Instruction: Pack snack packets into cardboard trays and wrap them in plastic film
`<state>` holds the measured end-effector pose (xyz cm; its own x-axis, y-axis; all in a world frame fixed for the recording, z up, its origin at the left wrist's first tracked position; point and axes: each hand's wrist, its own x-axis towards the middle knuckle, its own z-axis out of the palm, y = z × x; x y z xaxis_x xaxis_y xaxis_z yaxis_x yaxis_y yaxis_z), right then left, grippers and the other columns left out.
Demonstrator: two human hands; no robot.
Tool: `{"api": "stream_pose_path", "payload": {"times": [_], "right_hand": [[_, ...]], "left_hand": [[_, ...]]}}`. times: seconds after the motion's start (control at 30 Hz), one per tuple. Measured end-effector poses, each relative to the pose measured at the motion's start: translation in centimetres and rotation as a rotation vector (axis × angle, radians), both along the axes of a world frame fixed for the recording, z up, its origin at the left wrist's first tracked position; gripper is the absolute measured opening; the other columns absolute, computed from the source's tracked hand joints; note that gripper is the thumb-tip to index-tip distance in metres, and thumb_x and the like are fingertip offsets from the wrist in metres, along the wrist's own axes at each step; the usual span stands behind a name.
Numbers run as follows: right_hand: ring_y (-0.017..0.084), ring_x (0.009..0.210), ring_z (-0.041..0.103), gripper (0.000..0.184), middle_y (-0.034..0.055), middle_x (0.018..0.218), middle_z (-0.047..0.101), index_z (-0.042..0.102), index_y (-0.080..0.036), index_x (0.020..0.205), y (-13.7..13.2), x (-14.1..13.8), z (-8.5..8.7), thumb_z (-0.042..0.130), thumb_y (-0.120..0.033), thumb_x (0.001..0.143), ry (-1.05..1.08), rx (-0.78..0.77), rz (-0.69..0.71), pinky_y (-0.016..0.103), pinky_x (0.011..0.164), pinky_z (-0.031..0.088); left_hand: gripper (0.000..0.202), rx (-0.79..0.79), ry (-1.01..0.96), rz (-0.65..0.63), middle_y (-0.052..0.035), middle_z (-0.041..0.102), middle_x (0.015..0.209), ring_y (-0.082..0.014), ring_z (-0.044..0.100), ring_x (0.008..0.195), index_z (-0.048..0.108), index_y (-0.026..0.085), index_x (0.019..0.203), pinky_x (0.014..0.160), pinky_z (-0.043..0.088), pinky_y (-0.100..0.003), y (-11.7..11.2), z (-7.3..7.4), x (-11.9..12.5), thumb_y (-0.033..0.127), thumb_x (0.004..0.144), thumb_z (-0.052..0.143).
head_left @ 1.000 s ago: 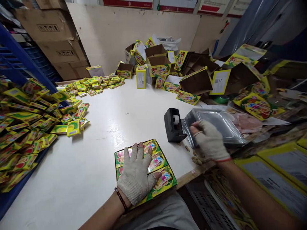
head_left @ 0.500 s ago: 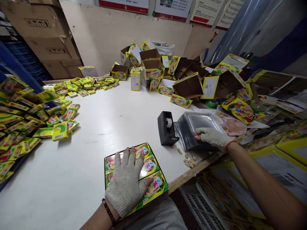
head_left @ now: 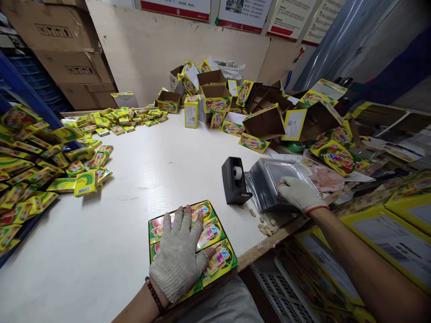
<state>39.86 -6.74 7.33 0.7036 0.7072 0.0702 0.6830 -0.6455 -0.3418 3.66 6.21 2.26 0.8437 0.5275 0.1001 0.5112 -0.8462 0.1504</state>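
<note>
My left hand [head_left: 178,255], in a fingerless knit glove, lies flat with fingers spread on a square pack of small yellow-green TWINS candy boxes [head_left: 220,258] at the table's front edge. My right hand [head_left: 298,193], also gloved, rests over a stack of clear plastic trays [head_left: 264,179]. Its fingers are curled together at the top tray's surface; whatever is between them is hidden. Left of the trays stands a black tape dispenser [head_left: 234,181] with a white roll in it.
Loose candy boxes [head_left: 117,119] pile up at the table's left and back. Open brown-inside display cartons [head_left: 262,121] crowd the back right. Several peanuts [head_left: 266,226] lie beside the trays. Below the right edge are filled yellow cartons [head_left: 387,242] and a white crate [head_left: 279,287].
My right hand has shifted slightly over the tray stack, and its fingers are curled more tightly. My left hand stays flat on the pack. The view has moved a little.
</note>
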Motion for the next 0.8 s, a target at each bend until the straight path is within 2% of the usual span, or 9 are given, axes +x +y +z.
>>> {"api": "stream_pose_path", "payload": {"times": [0.07, 0.13, 0.2, 0.33, 0.47, 0.8], "right_hand": [[0.023, 0.077, 0.053, 0.007, 0.009, 0.077, 0.061, 0.053, -0.022, 0.071, 0.0, -0.9, 1.4, 0.051, -0.027, 0.076, -0.118, 0.039, -0.064, 0.034, 0.066, 0.035], [0.026, 0.086, 0.053, 0.009, 0.0117, 0.087, 0.063, 0.055, -0.022, 0.079, 0.0, -1.4, 2.6, 0.051, -0.029, 0.079, -0.173, 0.045, -0.096, 0.035, 0.07, 0.036], [0.025, 0.078, 0.053, 0.015, 0.0091, 0.079, 0.061, 0.054, -0.022, 0.073, 0.0, -1.4, 3.0, 0.052, -0.035, 0.08, -0.13, 0.001, -0.099, 0.035, 0.066, 0.036], [0.017, 0.056, 0.046, 0.029, 0.0008, 0.054, 0.05, 0.046, -0.023, 0.053, 0.1, -0.6, 1.1, 0.056, -0.038, 0.075, 0.073, -0.124, -0.038, 0.03, 0.056, 0.034], [0.015, 0.057, 0.047, 0.021, 0.0003, 0.058, 0.055, 0.052, -0.022, 0.056, -0.2, 0.3, -0.9, 0.057, -0.036, 0.071, 0.141, -0.148, 0.007, 0.028, 0.056, 0.037], [0.017, 0.062, 0.052, 0.017, 0.002, 0.064, 0.063, 0.062, -0.022, 0.064, -0.7, 2.2, -1.4, 0.063, -0.039, 0.066, 0.164, -0.163, 0.07, 0.029, 0.06, 0.041]], "left_hand": [[0.066, 0.014, -0.04, -0.001, -0.0198, 0.045, 0.154, -0.0418, 0.04, 0.142, 0.056, 0.021, 0.142, 0.117, 0.026, -0.065, 0.3, -0.1, -0.2, 0.062, 0.09, 0.054], [0.06, 0.024, -0.072, -0.006, -0.0185, 0.047, 0.152, -0.0398, 0.042, 0.141, 0.056, 0.02, 0.141, 0.117, 0.029, -0.062, 0.5, -0.3, -0.4, 0.053, 0.091, 0.058], [0.056, 0.037, -0.094, -0.01, -0.0183, 0.049, 0.151, -0.0392, 0.043, 0.14, 0.057, 0.019, 0.139, 0.117, 0.031, -0.061, 0.6, -0.5, -0.5, 0.047, 0.092, 0.06], [0.054, 0.058, -0.135, -0.009, -0.0191, 0.05, 0.149, -0.0391, 0.044, 0.14, 0.06, 0.017, 0.135, 0.117, 0.032, -0.061, 0.6, -0.9, -0.7, 0.048, 0.091, 0.063], [0.052, 0.046, -0.172, -0.004, -0.0176, 0.053, 0.147, -0.0371, 0.044, 0.14, 0.062, 0.018, 0.131, 0.118, 0.031, -0.06, 0.4, -1.1, -0.7, 0.051, 0.092, 0.061], [0.052, 0.068, -0.155, -0.002, -0.0178, 0.055, 0.145, -0.0387, 0.048, 0.137, 0.064, 0.017, 0.13, 0.116, 0.034, -0.06, 0.4, -0.9, -0.7, 0.053, 0.093, 0.056]]}}
